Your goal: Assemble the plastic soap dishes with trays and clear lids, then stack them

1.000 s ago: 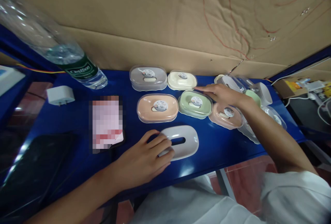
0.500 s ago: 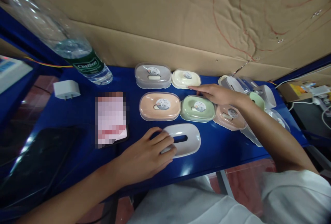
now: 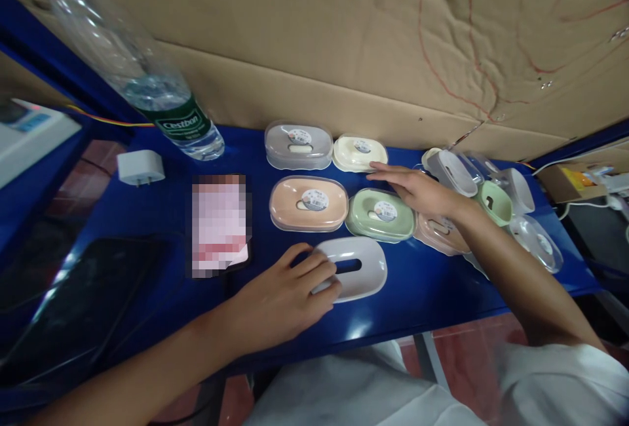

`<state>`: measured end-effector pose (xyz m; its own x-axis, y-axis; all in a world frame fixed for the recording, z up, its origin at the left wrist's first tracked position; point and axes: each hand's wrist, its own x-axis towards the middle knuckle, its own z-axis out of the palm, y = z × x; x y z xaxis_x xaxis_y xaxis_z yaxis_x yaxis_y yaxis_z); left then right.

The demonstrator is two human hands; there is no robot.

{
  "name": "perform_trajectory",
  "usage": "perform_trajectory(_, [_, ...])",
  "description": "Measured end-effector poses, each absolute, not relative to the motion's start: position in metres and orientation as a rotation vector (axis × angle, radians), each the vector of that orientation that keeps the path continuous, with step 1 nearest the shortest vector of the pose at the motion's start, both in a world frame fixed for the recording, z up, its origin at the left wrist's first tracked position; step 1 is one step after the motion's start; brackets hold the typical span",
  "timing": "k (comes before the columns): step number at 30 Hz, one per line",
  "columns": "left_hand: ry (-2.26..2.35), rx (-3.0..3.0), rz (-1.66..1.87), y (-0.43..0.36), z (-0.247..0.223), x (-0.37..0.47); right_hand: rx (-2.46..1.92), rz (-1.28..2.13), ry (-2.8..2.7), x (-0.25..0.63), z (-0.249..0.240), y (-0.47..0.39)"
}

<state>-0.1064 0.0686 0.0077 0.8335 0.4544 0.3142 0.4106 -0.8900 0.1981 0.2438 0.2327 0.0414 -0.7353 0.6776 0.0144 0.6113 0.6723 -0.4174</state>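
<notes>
My left hand [image 3: 289,288] has its fingers curled over the left rim of a pale grey oval soap dish [image 3: 371,269] with a dark slot in its middle. The dish lies on the blue table, and part of it is hidden under the fingers. My right hand [image 3: 417,189] reaches out open and empty, its fingertips at the front edge of the cream soap box [image 3: 360,151]. Whether they touch it, I cannot tell. Beneath this hand is a green soap box [image 3: 378,216] with a clear lid. Left of it sits a peach one [image 3: 289,206], and behind, a grey one [image 3: 297,147].
A tilted-looking water bottle [image 3: 187,124], a white plug adapter [image 3: 141,167] and a blurred-out phone [image 3: 221,223] stand or lie at the left. Several loose dish parts and lids [image 3: 535,242] crowd the right end. Brown cardboard [image 3: 295,39] walls the back.
My right hand's fingers have straightened and spread a little, near the cream box. My left hand stays on the grey dish. The whole view has shifted slightly.
</notes>
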Motion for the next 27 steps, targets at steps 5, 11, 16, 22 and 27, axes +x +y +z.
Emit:
perform_trajectory(5, [0.691,2.873,0.551,0.069,0.005,-0.107,-1.027,0.246,-2.758,0.239,0.043,0.248])
perform_trajectory(11, [0.685,2.857,0.56,0.071,0.003,-0.108,-1.035,-0.186,-2.905,0.219,0.045,0.277])
perform_trajectory(16, [0.706,2.906,0.535,0.07,0.006,-0.108,-0.92,-0.443,-2.845,0.221,0.039,0.28])
perform_trajectory(22, [0.714,2.934,0.529,0.066,0.006,-0.107,-0.857,-0.642,-2.79,0.227,0.033,0.272])
perform_trajectory(27, [0.713,2.924,0.521,0.068,0.008,-0.107,-1.018,-0.593,-2.775,0.225,0.037,0.273])
